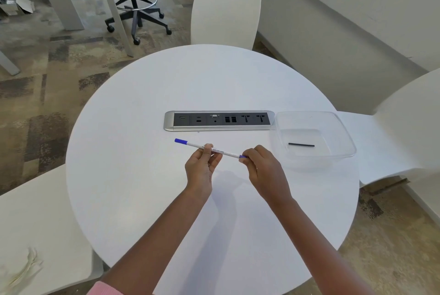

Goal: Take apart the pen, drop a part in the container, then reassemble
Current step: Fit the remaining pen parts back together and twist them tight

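A thin white pen (pixel 225 151) with a blue cap on its left end is held level above the round white table (pixel 147 94). My left hand (pixel 201 171) pinches the barrel near its middle. My right hand (pixel 264 171) grips the blue right end, which its fingers mostly hide. To the right stands a clear plastic container (pixel 342 132), and a thin black rod (pixel 301 145) lies on its bottom.
A silver power and data socket strip (pixel 219 120) is set into the table just beyond the pen. White chairs stand at the far side (pixel 226 13), at the right (pixel 404 123) and at the near left (pixel 35 223). An office stool (pixel 135 9) stands on the carpet behind.
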Motion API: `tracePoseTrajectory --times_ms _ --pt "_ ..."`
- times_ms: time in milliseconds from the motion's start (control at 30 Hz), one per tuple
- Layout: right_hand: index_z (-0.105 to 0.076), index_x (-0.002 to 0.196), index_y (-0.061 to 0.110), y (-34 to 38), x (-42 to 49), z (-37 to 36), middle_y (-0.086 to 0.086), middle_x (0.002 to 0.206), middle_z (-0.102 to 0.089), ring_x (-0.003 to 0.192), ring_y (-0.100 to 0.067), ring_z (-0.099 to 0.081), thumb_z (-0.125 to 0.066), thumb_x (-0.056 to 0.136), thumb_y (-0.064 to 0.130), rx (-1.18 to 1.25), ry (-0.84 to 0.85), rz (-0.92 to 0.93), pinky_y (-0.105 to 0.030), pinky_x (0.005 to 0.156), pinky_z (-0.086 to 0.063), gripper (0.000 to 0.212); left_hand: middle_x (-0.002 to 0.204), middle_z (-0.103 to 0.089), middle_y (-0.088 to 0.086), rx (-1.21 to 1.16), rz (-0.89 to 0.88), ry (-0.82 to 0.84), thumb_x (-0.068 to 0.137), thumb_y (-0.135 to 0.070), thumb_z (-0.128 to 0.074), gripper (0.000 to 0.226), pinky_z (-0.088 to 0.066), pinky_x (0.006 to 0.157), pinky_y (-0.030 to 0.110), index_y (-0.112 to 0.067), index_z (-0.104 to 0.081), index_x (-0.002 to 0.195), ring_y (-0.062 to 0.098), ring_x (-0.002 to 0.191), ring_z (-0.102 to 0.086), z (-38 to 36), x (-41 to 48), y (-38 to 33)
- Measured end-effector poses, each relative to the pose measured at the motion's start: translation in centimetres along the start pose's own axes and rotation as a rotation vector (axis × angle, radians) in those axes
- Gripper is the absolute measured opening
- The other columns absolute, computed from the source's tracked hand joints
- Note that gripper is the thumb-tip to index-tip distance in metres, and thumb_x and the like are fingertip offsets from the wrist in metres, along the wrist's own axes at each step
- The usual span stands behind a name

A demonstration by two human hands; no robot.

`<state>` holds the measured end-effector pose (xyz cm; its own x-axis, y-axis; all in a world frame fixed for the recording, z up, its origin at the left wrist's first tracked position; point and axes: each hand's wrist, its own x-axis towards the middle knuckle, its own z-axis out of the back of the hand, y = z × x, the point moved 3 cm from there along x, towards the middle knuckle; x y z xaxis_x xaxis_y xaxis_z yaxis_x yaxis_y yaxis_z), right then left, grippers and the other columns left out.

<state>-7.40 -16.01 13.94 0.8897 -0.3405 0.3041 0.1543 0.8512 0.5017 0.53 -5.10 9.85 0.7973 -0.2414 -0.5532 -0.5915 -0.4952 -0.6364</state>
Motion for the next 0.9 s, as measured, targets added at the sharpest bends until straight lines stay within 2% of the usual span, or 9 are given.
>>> tracePoseTrajectory --times_ms 100,200,300,400,500,600,733,800,900 --pt "-0.064 0.08 -0.004 -0.2 0.2 -0.2 -0.022 0.071 -0.058 0.062 -0.033 -0.052 -0.057 0.085 0.004 0.046 0.022 -0.045 -0.036 0.055 -0.041 0.012 0.079 -0.058 0.007 -0.008 -0.007 0.003 0.094 -0.005 -0.05 0.012 -0.057 0.06 0.016 0.002 -0.057 0.101 0.014 0.069 -0.061 0.0 -0.1 0.1" --pt "-0.064 0.076 -0.001 -0.7 0.1 -0.5 -0.017 0.068 -0.057 0.062 -0.026 -0.048 -0.055 0.086 0.005 0.177 0.067 -0.196 -0.026 0.056 -0.03 0.015 0.078 -0.058 0.006 0.002 -0.017 0.012 0.093 -0.005 -0.051 0.011 -0.057 0.061 0.016 0.001 -0.058 0.099 0.01 0.064 -0.063 0.0 -0.1 0.3" --pt "-0.061 0.059 0.01 -1.3 0.2 -0.7 -0.002 0.054 -0.051 0.056 -0.019 -0.044 -0.054 0.086 0.008 0.393 0.135 -0.409 -0.028 0.056 -0.033 0.028 0.077 -0.058 0.006 0.023 -0.028 0.016 0.093 -0.005 -0.052 0.011 -0.058 0.06 0.015 -0.002 -0.06 0.086 0.004 0.053 -0.066 -0.1 -0.3 0.3" --pt "-0.057 0.048 0.015 -1.7 0.3 -0.8 0.0 0.047 -0.045 0.046 -0.014 -0.039 -0.054 0.086 0.01 0.627 0.215 -0.6 -0.016 0.044 -0.034 0.039 0.076 -0.057 0.006 0.054 -0.041 0.021 0.092 -0.004 -0.052 0.014 -0.058 0.06 0.015 -0.005 -0.06 0.08 0.002 0.05 -0.065 -0.1 -0.3 0.3" --pt "-0.058 0.051 0.013 -1.9 0.4 -0.9 -0.001 0.048 -0.045 0.044 -0.013 -0.038 -0.051 0.089 0.012 0.739 0.296 -0.678 -0.011 0.037 -0.031 0.039 0.074 -0.057 0.006 0.053 -0.033 0.012 0.092 -0.004 -0.054 0.015 -0.058 0.06 0.015 -0.006 -0.061 0.079 0.004 0.051 -0.065 -0.1 -0.4 0.2" --pt "-0.061 0.063 0.014 -1.6 0.2 -1.0 0.001 0.055 -0.051 0.051 -0.012 -0.046 -0.051 0.09 0.016 0.578 0.248 -0.558 -0.012 0.045 -0.036 0.03 0.073 -0.058 0.007 0.018 -0.015 -0.031 0.092 -0.004 -0.054 0.016 -0.058 0.06 0.016 -0.005 -0.061 0.077 0.005 0.05 -0.065 0.0 -0.4 0.2" --pt "-0.06 0.084 0.008 -0.6 -0.3 -0.7 -0.004 0.072 -0.055 0.066 -0.019 -0.05 -0.056 0.087 0.015 0.138 0.094 -0.195 -0.025 0.058 -0.04 0.008 0.073 -0.06 0.007 -0.003 -0.005 -0.06 0.092 -0.004 -0.055 0.016 -0.058 0.058 0.016 -0.005 -0.061 0.078 0.005 0.047 -0.065 0.1 -0.3 0.1" --pt "-0.061 0.083 0.002 -0.3 -0.4 -0.5 -0.012 0.073 -0.058 0.065 -0.026 -0.053 -0.058 0.085 0.01 0.008 0.04 -0.053 -0.035 0.052 -0.044 0.009 0.074 -0.06 0.007 -0.002 0.003 -0.059 0.092 -0.005 -0.055 0.013 -0.058 0.057 0.016 -0.003 -0.062 0.081 0.005 0.047 -0.066 0.2 -0.3 0.2" --pt "-0.063 0.075 -0.002 0.0 -0.4 -0.2 -0.018 0.066 -0.058 0.057 -0.03 -0.054 -0.061 0.081 0.007 -0.068 0.001 0.058 -0.034 0.043 -0.045 0.011 0.075 -0.06 0.007 0.0 0.007 -0.054 0.092 -0.006 -0.054 0.01 -0.058 0.056 0.015 0.0 -0.06 0.089 0.004 0.047 -0.066 0.2 -0.3 0.4"
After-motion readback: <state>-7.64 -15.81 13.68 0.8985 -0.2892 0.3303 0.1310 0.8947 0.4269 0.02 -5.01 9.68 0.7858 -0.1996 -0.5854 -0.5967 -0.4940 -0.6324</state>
